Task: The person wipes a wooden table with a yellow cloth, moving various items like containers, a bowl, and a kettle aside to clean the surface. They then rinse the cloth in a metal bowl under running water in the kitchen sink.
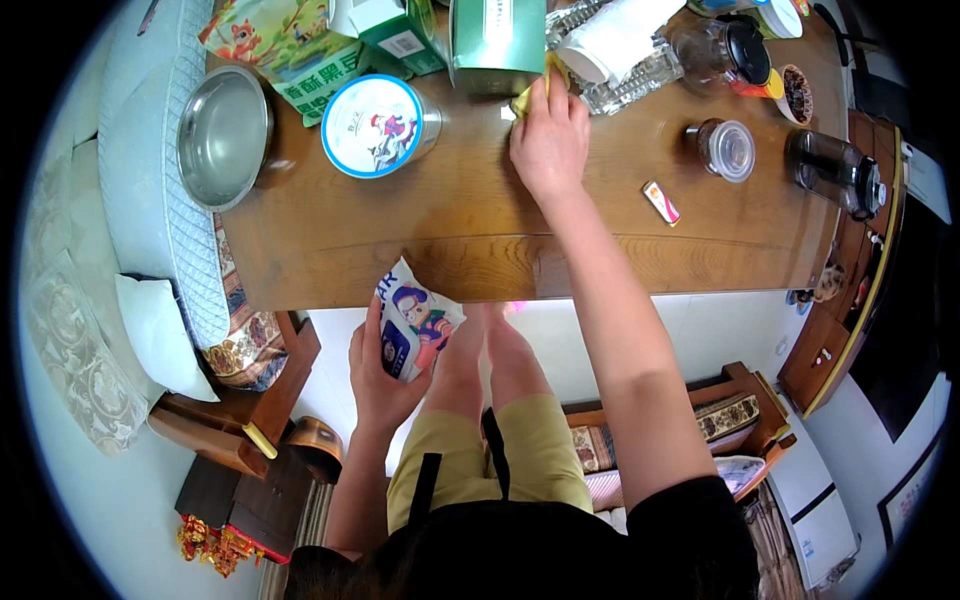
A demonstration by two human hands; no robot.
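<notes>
In my left hand (384, 379) is a white plastic packet (427, 319) printed with a cartoon figure, held just off the table's front edge. My right hand (553, 139) reaches over the wooden table (480, 210), its fingers on a crumpled yellow item (523, 103). Whether that is a cloth or a wrapper is hard to tell, since my fingers cover much of it. Directly left of those fingers stands a green box (499, 52). To their right lie a white paper cup stack (600, 56) and clear ridged plastic packaging (637, 79).
Left on the table are a steel basin (225, 139), a blue-rimmed lidded tub (379, 124) and a green printed bag (292, 52). A small white-and-red packet (661, 203), a lidded jar (726, 150), a dark bottle (832, 172) and a bowl (796, 94) stand right. A wooden chair (247, 420) is lower left.
</notes>
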